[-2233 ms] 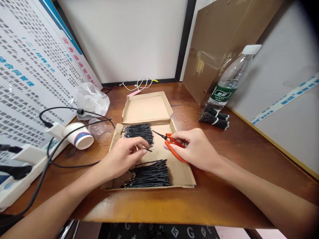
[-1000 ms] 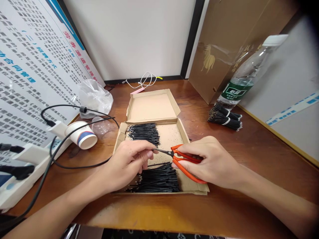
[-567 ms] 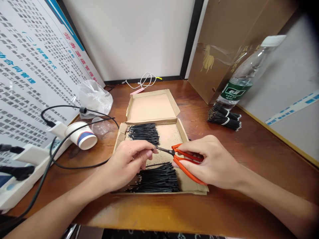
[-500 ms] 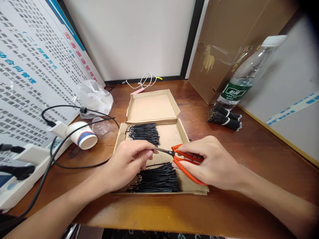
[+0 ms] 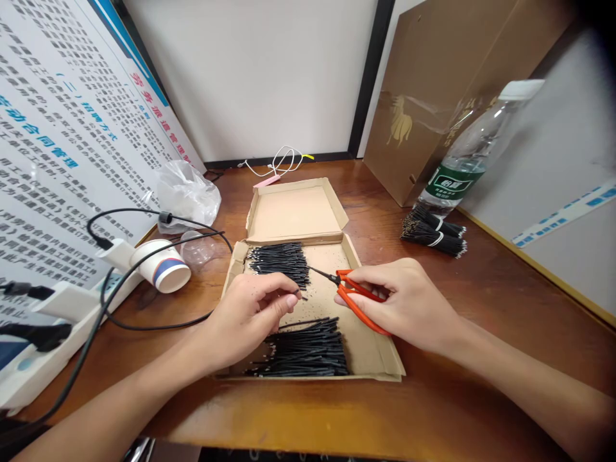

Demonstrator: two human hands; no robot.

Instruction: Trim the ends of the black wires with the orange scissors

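Above an open cardboard box (image 5: 370,354), the left hand (image 5: 257,307) pinches a black wire (image 5: 303,297) between its fingers, mostly hidden, one end poking out. The right hand (image 5: 404,305) grips red-handled scissors (image 5: 360,312) over the box's right side. Inside the box lie a far pile of black wires (image 5: 280,262) and a near pile (image 5: 310,348).

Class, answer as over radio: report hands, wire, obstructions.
Left hand pinching a wire. Right hand holding scissors, tips off that wire. Two wire piles in open box. Nothing seen between scissors and wire.
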